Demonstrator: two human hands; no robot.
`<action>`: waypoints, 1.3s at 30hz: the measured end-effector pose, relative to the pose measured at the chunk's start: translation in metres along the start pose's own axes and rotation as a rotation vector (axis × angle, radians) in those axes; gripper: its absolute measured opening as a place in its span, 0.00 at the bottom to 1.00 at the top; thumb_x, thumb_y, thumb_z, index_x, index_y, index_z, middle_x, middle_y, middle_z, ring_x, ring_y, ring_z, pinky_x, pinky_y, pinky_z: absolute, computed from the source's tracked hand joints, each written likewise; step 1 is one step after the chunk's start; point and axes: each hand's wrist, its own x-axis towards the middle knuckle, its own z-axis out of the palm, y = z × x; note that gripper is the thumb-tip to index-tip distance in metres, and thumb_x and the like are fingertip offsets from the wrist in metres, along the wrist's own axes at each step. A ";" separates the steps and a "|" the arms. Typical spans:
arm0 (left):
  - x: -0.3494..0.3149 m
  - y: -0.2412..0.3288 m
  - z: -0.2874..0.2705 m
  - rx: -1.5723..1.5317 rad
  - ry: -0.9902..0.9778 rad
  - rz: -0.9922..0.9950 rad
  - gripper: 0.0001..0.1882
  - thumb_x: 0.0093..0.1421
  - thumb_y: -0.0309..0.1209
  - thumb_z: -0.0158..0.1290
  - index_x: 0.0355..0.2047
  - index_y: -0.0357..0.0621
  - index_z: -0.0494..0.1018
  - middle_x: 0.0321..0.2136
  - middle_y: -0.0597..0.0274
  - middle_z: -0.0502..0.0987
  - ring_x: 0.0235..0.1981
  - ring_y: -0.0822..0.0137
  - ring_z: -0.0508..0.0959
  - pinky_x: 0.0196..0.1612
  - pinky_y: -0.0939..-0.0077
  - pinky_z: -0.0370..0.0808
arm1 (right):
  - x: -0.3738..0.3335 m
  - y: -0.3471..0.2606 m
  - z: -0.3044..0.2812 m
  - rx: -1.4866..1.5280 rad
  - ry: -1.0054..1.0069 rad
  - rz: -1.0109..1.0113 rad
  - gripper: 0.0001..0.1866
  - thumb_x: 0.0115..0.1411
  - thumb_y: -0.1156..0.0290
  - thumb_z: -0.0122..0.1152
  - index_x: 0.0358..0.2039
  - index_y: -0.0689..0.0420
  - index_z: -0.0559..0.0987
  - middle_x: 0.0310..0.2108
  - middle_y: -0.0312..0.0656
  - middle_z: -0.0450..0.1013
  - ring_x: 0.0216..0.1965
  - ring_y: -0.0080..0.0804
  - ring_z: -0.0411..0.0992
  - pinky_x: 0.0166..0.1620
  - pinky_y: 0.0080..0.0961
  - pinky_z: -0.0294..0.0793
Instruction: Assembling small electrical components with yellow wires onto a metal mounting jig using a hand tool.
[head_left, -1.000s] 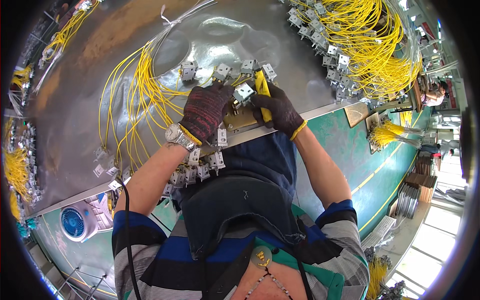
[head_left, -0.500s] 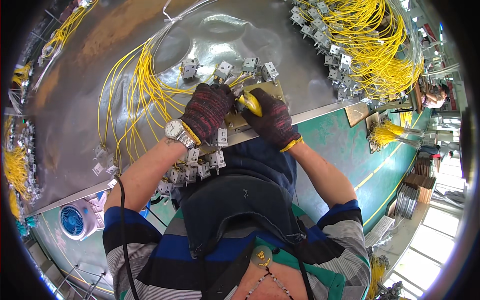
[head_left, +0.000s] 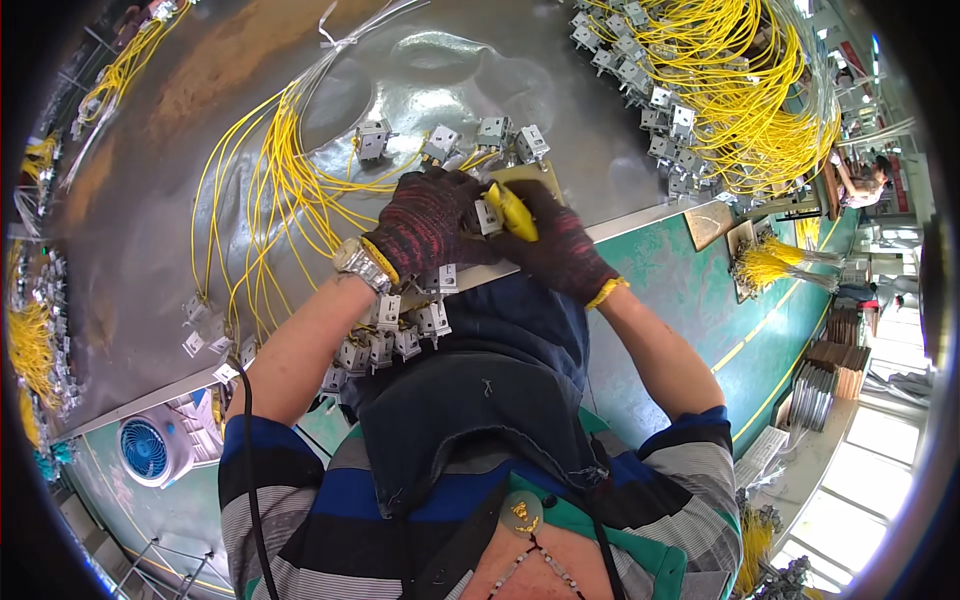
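My left hand point(head_left: 425, 222), in a dark red and black knit glove, is closed on a small grey metal switch-like box point(head_left: 487, 217) at the table's near edge. The glove hides most of that box. My right hand point(head_left: 558, 248), gloved alike, is wrapped round a yellow-handled tool point(head_left: 514, 211) just right of the box; its working end cannot be made out. Beneath my hands lies a brass-coloured plate point(head_left: 538, 177). Beyond them stand several more grey boxes point(head_left: 440, 145), and yellow wires point(head_left: 290, 165) fan out to the left.
Several grey boxes point(head_left: 382, 345) hang along the near table edge point(head_left: 640, 222), below my left wrist. A large heap of yellow wires point(head_left: 745, 100) with boxes lies at the far right. A fan point(head_left: 150, 447) stands at the lower left. Another person point(head_left: 862, 188) is at the far right.
My right hand and the yellow-handled tool have moved slightly right and down, with the handle turned. The grey box by my left fingers now shows more plainly. My left hand has hardly shifted.
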 end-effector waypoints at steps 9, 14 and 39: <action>0.000 0.003 0.013 -0.029 0.082 -0.002 0.31 0.50 0.58 0.65 0.47 0.53 0.77 0.45 0.56 0.80 0.47 0.52 0.79 0.53 0.56 0.71 | -0.033 -0.011 -0.051 0.067 -0.045 0.014 0.29 0.55 0.79 0.69 0.59 0.59 0.75 0.52 0.44 0.77 0.48 0.29 0.76 0.54 0.27 0.77; 0.004 0.003 0.017 -0.129 0.051 0.000 0.28 0.48 0.55 0.66 0.44 0.53 0.78 0.42 0.56 0.81 0.46 0.51 0.79 0.50 0.55 0.72 | -0.035 -0.030 -0.046 -0.215 -0.030 -0.165 0.23 0.53 0.78 0.70 0.51 0.62 0.81 0.48 0.50 0.79 0.48 0.41 0.79 0.52 0.32 0.77; 0.015 0.001 0.007 -0.106 -0.097 -0.055 0.34 0.53 0.59 0.61 0.50 0.45 0.77 0.44 0.48 0.81 0.47 0.47 0.80 0.53 0.55 0.73 | -0.024 -0.033 -0.026 -0.336 0.144 -0.225 0.17 0.52 0.71 0.71 0.45 0.58 0.84 0.45 0.52 0.79 0.47 0.50 0.79 0.50 0.38 0.79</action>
